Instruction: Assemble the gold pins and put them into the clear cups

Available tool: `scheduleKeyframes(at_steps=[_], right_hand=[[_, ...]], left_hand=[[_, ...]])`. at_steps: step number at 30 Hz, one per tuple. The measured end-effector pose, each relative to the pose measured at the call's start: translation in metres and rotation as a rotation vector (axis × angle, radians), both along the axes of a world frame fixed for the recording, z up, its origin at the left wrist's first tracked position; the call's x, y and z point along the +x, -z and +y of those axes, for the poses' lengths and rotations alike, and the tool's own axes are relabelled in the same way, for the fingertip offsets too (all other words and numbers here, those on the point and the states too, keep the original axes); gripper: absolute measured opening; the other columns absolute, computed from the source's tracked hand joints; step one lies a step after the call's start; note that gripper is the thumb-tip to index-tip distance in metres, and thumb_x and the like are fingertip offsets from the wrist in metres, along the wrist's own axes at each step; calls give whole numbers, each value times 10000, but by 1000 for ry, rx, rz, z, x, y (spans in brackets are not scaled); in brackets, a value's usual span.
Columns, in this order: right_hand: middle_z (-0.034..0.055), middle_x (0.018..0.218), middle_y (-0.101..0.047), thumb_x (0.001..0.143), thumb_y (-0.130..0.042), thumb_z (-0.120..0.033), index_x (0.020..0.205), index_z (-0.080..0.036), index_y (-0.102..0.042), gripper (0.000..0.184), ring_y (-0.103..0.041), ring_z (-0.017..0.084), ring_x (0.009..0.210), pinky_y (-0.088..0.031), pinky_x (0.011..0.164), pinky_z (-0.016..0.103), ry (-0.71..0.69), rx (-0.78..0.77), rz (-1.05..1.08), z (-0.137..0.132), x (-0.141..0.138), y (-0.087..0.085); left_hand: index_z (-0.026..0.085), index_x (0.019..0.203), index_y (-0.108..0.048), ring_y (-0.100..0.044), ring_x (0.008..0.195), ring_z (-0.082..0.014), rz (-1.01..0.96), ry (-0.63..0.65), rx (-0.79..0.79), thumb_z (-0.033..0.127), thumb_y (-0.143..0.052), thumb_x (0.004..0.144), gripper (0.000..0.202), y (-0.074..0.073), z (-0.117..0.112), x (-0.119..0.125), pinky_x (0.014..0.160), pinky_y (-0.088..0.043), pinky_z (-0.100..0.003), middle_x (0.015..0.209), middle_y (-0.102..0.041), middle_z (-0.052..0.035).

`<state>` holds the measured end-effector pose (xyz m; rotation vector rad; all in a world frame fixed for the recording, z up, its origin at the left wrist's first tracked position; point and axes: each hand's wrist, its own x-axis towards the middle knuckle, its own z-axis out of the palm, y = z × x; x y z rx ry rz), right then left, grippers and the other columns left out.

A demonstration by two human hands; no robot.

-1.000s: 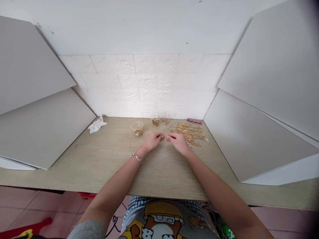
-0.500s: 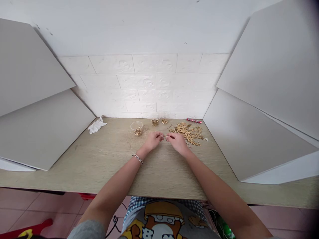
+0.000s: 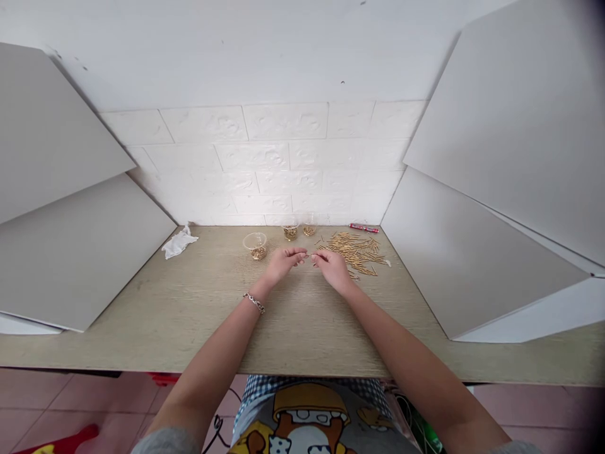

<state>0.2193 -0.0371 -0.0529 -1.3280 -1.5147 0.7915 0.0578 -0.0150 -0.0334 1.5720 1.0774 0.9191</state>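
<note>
From my remote seat, very little has changed over the last second. The whole view has slid a touch left and down, so I read that as the head camera drifting, not the hands travelling. Measured against the nearest plastic cup point(image 3: 255, 244), both hands sit where they were.

The left hand point(image 3: 282, 261), with a bracelet point(image 3: 254, 302) on its wrist, and the right hand point(image 3: 332, 266) meet fingertip to fingertip just above the middle of the frame. Between them I see a thin pin point(image 3: 308, 255), lying roughly level. Each hand is pinched on one end of it with thumb and forefinger, the other fingers loosely curled. The pin is very small here, so I cannot tell what the fingertips are doing to it. For the work in hand, that means the grip is the same as before and the pin has not left the fingers.

Just right of the right hand, a loose pile of gold pins point(image 3: 357, 249) is spread on the wooden surface point(image 3: 189, 315). Two more small cups point(image 3: 290, 231) with gold bits in them stand near the white brick wall point(image 3: 265, 151), above the hands. A red pen point(image 3: 363, 227) lies along the wall beyond the pile, and a crumpled white tissue point(image 3: 178, 241) sits well apart at centre left. Grey panels point(image 3: 70, 252) close in both sides.
</note>
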Motion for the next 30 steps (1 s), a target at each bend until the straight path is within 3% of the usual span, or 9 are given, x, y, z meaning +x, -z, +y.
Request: scheduleKeyframes(at_steps=[5, 10, 21, 26, 30], right_hand=[[26, 712, -652, 793, -491, -300, 830, -163, -676, 233, -576, 133, 580, -449, 597, 257, -36, -12, 37, -1, 0, 2], [17, 693, -650, 799, -498, -289, 820, -179, -690, 223, -533, 127, 598, -387, 587, 238, -65, 100, -143, -8, -4, -1], [8, 608, -586, 808, -497, -261, 732, -167, -666, 207, -466, 113, 552, -327, 555, 227, -76, 170, -335, -15, -9, -7], [-4, 577, -556, 802, -516, -371, 703, -175, -614, 241, -454, 117, 530, -337, 545, 237, -63, 131, -260, -17, -11, -8], [-13, 558, -529, 833, -433, -448, 635, -189, -504, 334, -477, 116, 520, -366, 545, 240, -44, 57, -58, -17, -11, -10]], left_hand=[[138, 882, -676, -499, 613, -92, -143, -9, -87, 393, -704, 620, 367, 2, 1, 1, 607, -372, -235, 724, -638, -19], [143, 746, -670, -460, 593, -80, -192, 58, -98, 427, -702, 617, 314, 5, 3, 4, 569, -327, -221, 683, -610, 0], [140, 716, -597, -451, 593, -63, -209, 118, -134, 426, -677, 656, 303, 4, 0, 5, 555, -320, -198, 676, -563, 22], [160, 769, -526, -477, 545, -56, -381, 71, -142, 468, -666, 665, 354, 2, 0, 6, 492, -304, -186, 693, -570, 23], [147, 749, -527, -439, 510, -40, -440, 68, -184, 389, -719, 635, 329, -4, -3, 4, 482, -294, -176, 625, -523, 38]])
